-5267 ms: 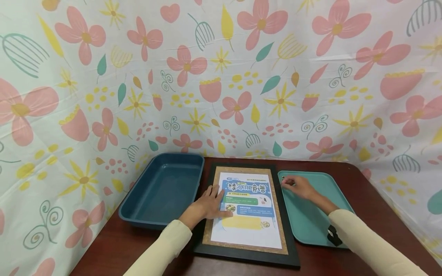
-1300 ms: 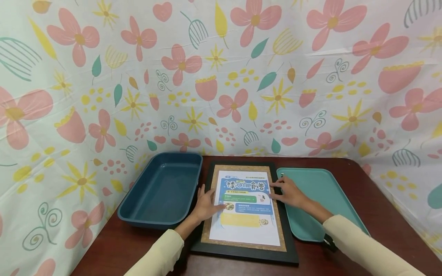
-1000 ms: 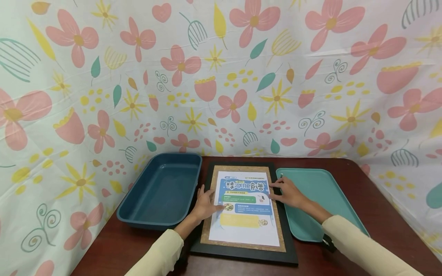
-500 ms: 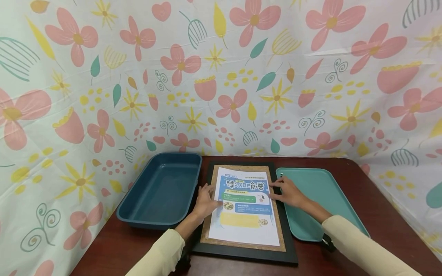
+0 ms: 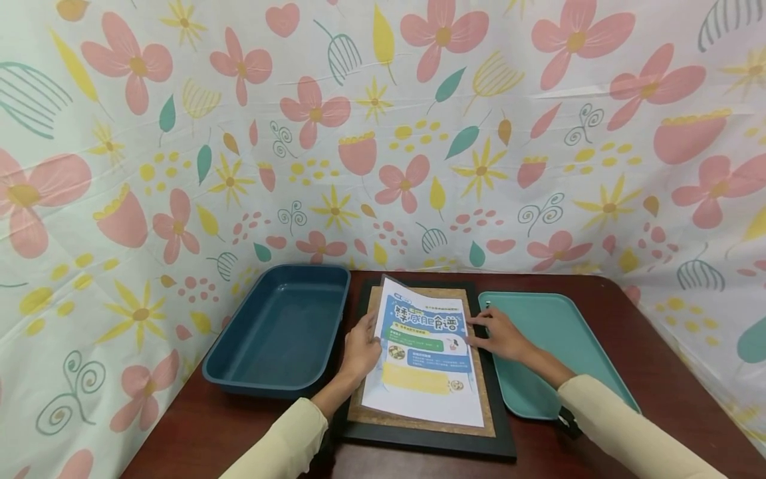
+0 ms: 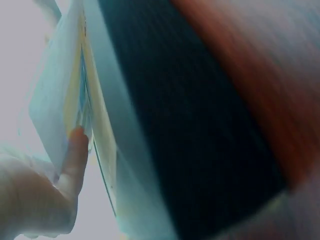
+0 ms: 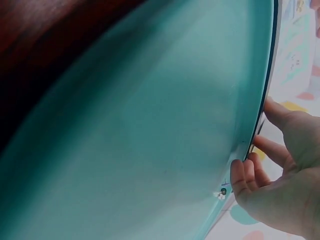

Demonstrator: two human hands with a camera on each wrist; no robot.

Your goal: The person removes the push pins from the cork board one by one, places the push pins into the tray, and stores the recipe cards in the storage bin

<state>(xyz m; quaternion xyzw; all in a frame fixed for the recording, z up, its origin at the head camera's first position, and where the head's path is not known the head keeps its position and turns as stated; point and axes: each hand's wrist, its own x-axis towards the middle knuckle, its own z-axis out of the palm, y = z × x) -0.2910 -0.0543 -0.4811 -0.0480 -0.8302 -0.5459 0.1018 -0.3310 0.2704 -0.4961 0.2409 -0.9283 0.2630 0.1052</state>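
Observation:
A printed poster (image 5: 425, 369) with a blue heading lies over a cork board (image 5: 427, 430) in a black frame (image 5: 431, 444). Its left edge and upper left corner are raised off the cork, with a clear film showing along that edge. My left hand (image 5: 361, 349) pinches this raised edge; in the left wrist view a finger (image 6: 76, 155) reaches to the sheet beside the frame. At the poster's right edge, my right hand (image 5: 501, 334) rests with thumb and forefinger extended. Its other fingers bend loosely over the rim of the teal tray (image 7: 150, 125).
A deep blue bin (image 5: 281, 332) stands left of the frame on the dark red-brown table (image 5: 185, 432). Small pins (image 7: 221, 194) lie in the teal tray's upper left corner. A flowered cloth (image 5: 383, 133) hangs behind the table.
My right hand has moved from over the teal tray to the poster's right edge. The left hand, flat on the poster earlier, now holds its left edge, which has come up off the cork.

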